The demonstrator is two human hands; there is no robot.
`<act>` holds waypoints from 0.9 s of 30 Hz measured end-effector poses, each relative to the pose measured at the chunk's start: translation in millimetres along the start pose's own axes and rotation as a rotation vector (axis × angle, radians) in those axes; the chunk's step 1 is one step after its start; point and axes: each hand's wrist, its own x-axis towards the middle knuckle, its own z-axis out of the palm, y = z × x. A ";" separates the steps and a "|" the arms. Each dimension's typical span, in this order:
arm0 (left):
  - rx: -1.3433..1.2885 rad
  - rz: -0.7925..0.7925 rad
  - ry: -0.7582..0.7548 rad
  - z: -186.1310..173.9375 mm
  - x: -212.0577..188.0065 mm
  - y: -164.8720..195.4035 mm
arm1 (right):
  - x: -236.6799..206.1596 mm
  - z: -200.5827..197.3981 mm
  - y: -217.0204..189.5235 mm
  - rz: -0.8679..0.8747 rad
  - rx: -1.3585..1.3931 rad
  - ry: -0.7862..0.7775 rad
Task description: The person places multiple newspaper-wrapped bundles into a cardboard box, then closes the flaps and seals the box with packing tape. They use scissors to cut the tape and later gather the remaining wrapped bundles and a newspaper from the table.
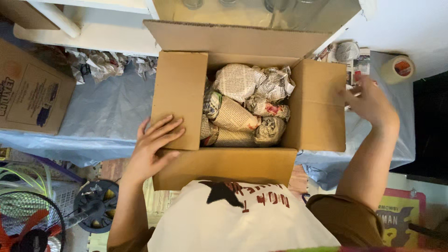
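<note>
Blue sheet (107,116) over table; fan (28,228) on floor.

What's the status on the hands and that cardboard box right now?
Left hand flat on the box's left flap. Right hand open by the right flap. Box open, full of newspaper-wrapped bundles.

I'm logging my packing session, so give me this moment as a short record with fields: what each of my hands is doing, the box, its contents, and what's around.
left hand: flat on the left flap of the cardboard box
right hand: open, at the outer edge of the right flap, holding nothing
box: open, all four flaps up or out
contents: newspaper-wrapped bundles, filling the box
surface: blue plastic sheet
nearby: tape roll, second cardboard box, crumpled newspaper
</note>
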 end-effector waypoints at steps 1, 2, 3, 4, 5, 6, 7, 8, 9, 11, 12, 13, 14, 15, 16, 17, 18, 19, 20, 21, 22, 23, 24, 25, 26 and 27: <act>-0.044 -0.038 0.005 0.0 -0.5 -0.1 | -7.4 4.1 7.6 -0.083 0.069 0.048; -0.088 -0.074 0.015 0.3 0.1 -0.3 | -15.4 8.0 14.0 -0.170 0.136 0.098; -0.010 -0.116 -0.017 0.1 3.3 -1.6 | -22.2 8.1 18.5 -0.259 0.203 0.149; 0.069 -0.159 -0.054 -1.4 8.9 -4.0 | -29.0 7.1 22.1 -0.341 0.409 0.096; 0.148 -0.205 -0.093 -4.0 14.9 -5.6 | -36.7 6.3 24.9 -0.419 0.617 0.037; 0.144 -0.156 -0.087 -5.5 23.5 -7.6 | -42.8 6.0 26.2 -0.495 0.827 -0.024; 0.141 -0.106 -0.081 -6.8 37.1 -11.4 | -45.9 9.1 25.1 -0.516 0.795 -0.091; 0.140 -0.053 -0.075 -8.4 53.2 -15.9 | -47.1 15.0 22.5 -0.539 0.764 -0.157; 0.217 -0.011 -0.051 -8.3 70.7 -20.2 | -48.3 22.0 19.1 -0.561 0.732 -0.224; 0.282 -0.111 -0.081 -7.1 105.0 -28.3 | -49.4 41.9 9.8 -0.570 0.873 -0.115; 0.268 -0.258 -0.133 -4.8 121.7 -32.9 | -50.6 50.7 4.7 -0.575 0.941 -0.061; 0.373 -0.175 -0.093 -1.4 136.1 -37.6 | -52.7 53.1 0.8 -0.590 0.972 -0.044; 0.477 -0.088 -0.052 7.0 151.3 -40.7 | -54.6 52.7 -3.2 -0.606 1.002 -0.025; 0.579 0.000 -0.009 14.7 158.8 -43.0 | -58.0 51.5 -8.1 -0.624 1.030 -0.005; 0.629 0.022 0.020 20.4 161.0 -45.7 | -62.6 50.4 -13.5 -0.628 1.018 0.040; 0.677 0.045 0.049 25.0 162.1 -48.5 | -69.8 50.2 -18.8 -0.631 1.006 0.086; 0.726 0.067 0.080 28.1 162.7 -51.2 | -76.5 48.4 -24.7 -0.635 0.993 0.132; 0.713 0.067 0.089 29.2 162.7 -54.3 | -76.7 52.0 -34.5 -0.622 0.833 0.094; 0.700 0.067 0.093 29.7 161.5 -56.4 | -77.4 55.3 -43.8 -0.602 0.674 0.056; 0.687 0.066 0.092 30.6 159.5 -57.7 | -81.4 62.7 -51.6 -0.775 0.469 0.020; 0.642 0.055 0.088 30.8 157.7 -58.2 | -84.9 76.3 -60.4 -0.938 0.259 -0.022; 0.598 0.042 0.083 30.8 154.5 -58.0 | -88.5 91.3 -68.8 -0.957 0.127 -0.003; 0.554 0.029 0.081 30.6 151.3 -57.3 | -90.9 101.6 -74.6 -0.977 -0.008 0.017; 0.525 0.059 0.085 29.2 145.6 -56.0 | -91.0 102.8 -75.9 -0.973 0.005 0.013; 0.495 0.088 0.091 27.0 135.5 -53.9 | -89.9 106.0 -77.6 -0.972 0.016 0.010; 0.465 0.115 0.095 25.1 123.7 -51.7 | -88.8 106.3 -77.7 -0.968 0.029 0.003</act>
